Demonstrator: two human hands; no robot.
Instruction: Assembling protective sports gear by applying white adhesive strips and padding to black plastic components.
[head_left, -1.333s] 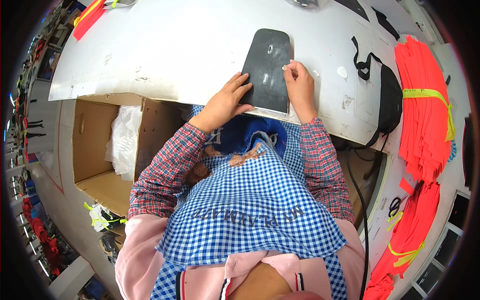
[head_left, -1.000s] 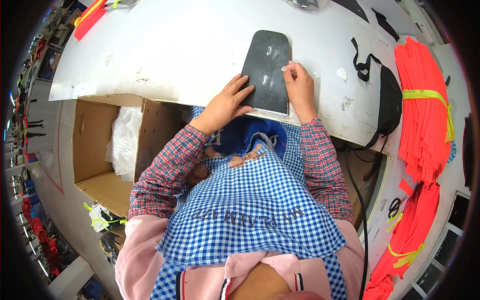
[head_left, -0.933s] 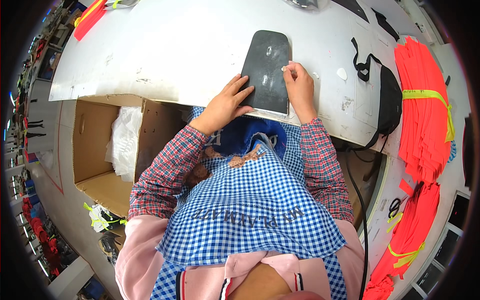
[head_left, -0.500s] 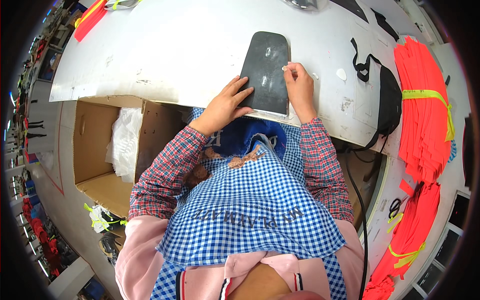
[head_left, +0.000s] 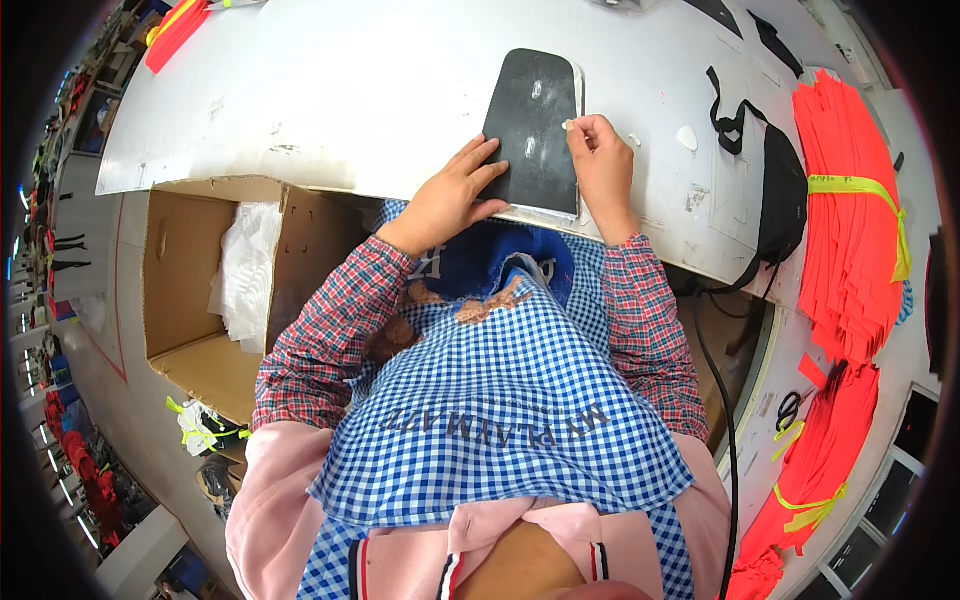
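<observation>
A black panel (head_left: pixel 540 105), tapered with rounded far corners, lies flat on the white table. A pale layer shows beneath its right and near edges, and two small whitish marks are on its face. My left hand (head_left: pixel 450 195) rests with spread fingers on the panel's left edge near the table front. At the panel's right edge, my right hand (head_left: pixel 603 170) pinches a small white piece of chalk (head_left: pixel 568 125) between thumb and forefinger. To the right of that hand lie a flat white oval piece (head_left: pixel 687 138) and a small white bit (head_left: pixel 634 139).
On the right are a black bag with straps (head_left: pixel 780 200), bundled neon-orange fabric (head_left: pixel 850 220) tied with yellow strips, and scissors (head_left: pixel 789 410). An open cardboard box (head_left: pixel 165 270) holding white plastic (head_left: pixel 245 275) stands left, below the table edge (head_left: pixel 230 180). A black cable (head_left: pixel 727 430) hangs beside my right arm.
The panel appears slightly higher in view. My right hand, with the chalk, has moved a little toward the far end along the panel's right edge. My left hand stays on the left edge.
</observation>
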